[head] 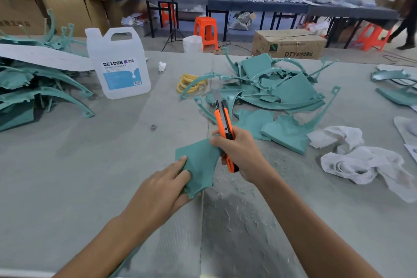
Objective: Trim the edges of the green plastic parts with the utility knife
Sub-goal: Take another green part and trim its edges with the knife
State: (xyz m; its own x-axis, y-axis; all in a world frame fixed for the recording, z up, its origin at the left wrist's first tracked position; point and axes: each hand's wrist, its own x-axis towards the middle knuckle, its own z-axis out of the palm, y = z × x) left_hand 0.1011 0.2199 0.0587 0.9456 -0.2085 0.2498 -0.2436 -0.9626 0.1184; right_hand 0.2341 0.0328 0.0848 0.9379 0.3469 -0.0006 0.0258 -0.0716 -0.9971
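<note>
My left hand (162, 184) holds a flat green plastic part (199, 165) by its near left edge, fingers on top and the palm under it, just above the grey table. My right hand (239, 153) grips an orange utility knife (223, 119) by the handle. The blade is out and points away from me. My right thumb touches the part's far right corner. The knife's lower end sticks out below my fist, beside the part's right edge. Pale plastic shavings lie on the table under my forearms.
A heap of green parts (277, 90) lies ahead to the right, another pile (29, 88) at far left. A white DEXCON jug (117, 63), yellow rubber bands (191, 83) and white rags (361, 160) sit on the table (90, 165). People work at tables behind.
</note>
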